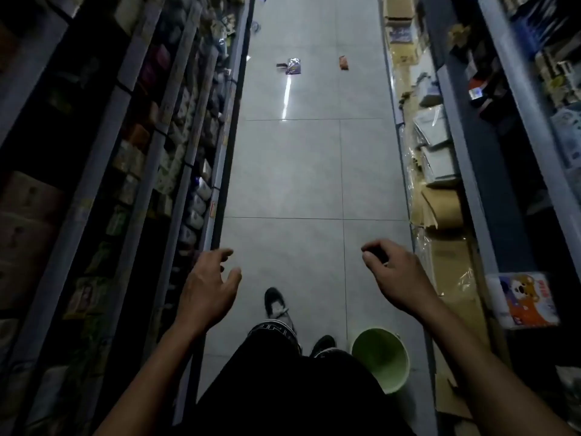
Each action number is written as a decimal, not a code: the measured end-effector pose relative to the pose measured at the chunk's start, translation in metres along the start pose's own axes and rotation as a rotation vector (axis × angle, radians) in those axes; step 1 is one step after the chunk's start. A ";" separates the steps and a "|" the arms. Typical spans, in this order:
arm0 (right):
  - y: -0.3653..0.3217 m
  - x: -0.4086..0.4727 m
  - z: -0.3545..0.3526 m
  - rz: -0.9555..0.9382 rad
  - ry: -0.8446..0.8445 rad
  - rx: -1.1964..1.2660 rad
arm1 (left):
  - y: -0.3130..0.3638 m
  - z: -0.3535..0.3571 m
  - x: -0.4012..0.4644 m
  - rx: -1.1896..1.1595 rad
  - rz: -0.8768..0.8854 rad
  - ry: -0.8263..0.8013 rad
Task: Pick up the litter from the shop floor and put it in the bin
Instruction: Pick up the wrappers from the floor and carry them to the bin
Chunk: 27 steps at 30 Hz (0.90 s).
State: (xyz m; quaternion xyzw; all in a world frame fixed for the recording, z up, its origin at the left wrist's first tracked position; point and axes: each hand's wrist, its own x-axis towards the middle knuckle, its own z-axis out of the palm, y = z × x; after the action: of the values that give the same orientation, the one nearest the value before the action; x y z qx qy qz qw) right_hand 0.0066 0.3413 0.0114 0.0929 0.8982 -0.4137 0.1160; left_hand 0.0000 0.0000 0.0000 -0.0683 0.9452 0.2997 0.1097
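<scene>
1. Fingers (227, 252) on the left hand (207, 287) are spread wide and hold nothing. The right hand (394, 275) is curled in more. Something small and dark may sit at its fingertips, but I cannot tell if it holds a thing.

2. Both hands hang out in front over the grey floor (314, 171), with one shoe (275, 302) stepping ahead.

3. Litter lies far up the aisle, well apart from the hands. A shiny purple wrapper (294, 66) has a small dark bit (280, 65) just beside it. An orange wrapper (343, 62) lies off to the right of those. More bits (256, 26) show even farther on (too small to name).

4. The green bin (382, 357) stands on the floor by the right leg, close to the right shelf (452, 152). It looks empty from here.

5. I think the step now is to walk up to the litter.

6. To do it well:
   - Stay in the middle, so arms do not bump the left shelf (176, 171).
   - Bring the bin along, or the walk back gets long.
   - Bend low and pinch each wrapper by its edge, since thin foil slips on smooth tile.
   - Take the near pieces first, one in each hand.
</scene>
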 end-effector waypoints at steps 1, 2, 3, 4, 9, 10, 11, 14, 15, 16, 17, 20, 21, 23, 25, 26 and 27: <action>-0.004 0.013 0.000 -0.020 -0.003 -0.018 | -0.001 -0.004 0.006 -0.003 -0.009 0.025; -0.010 0.026 -0.002 -0.033 -0.026 -0.042 | -0.002 -0.008 0.014 0.003 -0.030 0.038; -0.015 0.041 -0.003 -0.059 -0.035 -0.064 | -0.004 -0.011 0.022 0.011 -0.032 0.051; -0.022 0.056 -0.005 -0.066 -0.056 -0.091 | -0.006 -0.013 0.031 0.019 -0.040 0.047; -0.055 0.132 -0.014 -0.098 -0.015 -0.146 | -0.005 -0.031 0.100 -0.007 -0.039 0.071; -0.062 0.144 -0.017 -0.089 0.002 -0.140 | -0.003 -0.035 0.116 -0.011 -0.035 0.072; -0.068 0.155 -0.018 -0.073 0.015 -0.129 | 0.001 -0.040 0.132 -0.012 -0.028 0.073; -0.080 0.182 -0.021 -0.032 0.057 -0.117 | 0.010 -0.049 0.183 -0.019 0.035 0.057; -0.081 0.191 -0.021 -0.016 0.071 -0.114 | 0.014 -0.051 0.200 -0.015 0.063 0.045; -0.081 0.199 -0.021 0.001 0.082 -0.109 | 0.019 -0.053 0.217 -0.005 0.090 0.032; -0.081 0.206 -0.022 0.020 0.093 -0.098 | 0.025 -0.054 0.234 0.010 0.117 0.019; -0.079 0.227 -0.025 0.079 0.132 -0.055 | 0.046 -0.056 0.279 0.052 0.203 -0.020; -0.078 0.233 -0.027 0.097 0.143 -0.041 | 0.054 -0.056 0.294 0.056 0.223 -0.033; -0.077 0.246 -0.033 0.127 0.163 -0.022 | 0.072 -0.057 0.323 0.065 0.261 -0.053; -0.075 0.261 -0.041 0.159 0.180 -0.002 | 0.092 -0.057 0.354 0.079 0.292 -0.069; -0.073 0.269 -0.046 0.176 0.189 0.007 | 0.102 -0.056 0.369 0.084 0.310 -0.072; -0.071 0.278 -0.052 0.190 0.201 0.018 | 0.113 -0.054 0.385 0.087 0.329 -0.072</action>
State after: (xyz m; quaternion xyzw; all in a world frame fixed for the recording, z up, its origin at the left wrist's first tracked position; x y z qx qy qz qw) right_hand -0.2848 0.3551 0.0157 0.2196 0.8886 -0.3976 0.0634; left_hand -0.4030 0.0355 0.0098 0.1029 0.9512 0.2748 0.0959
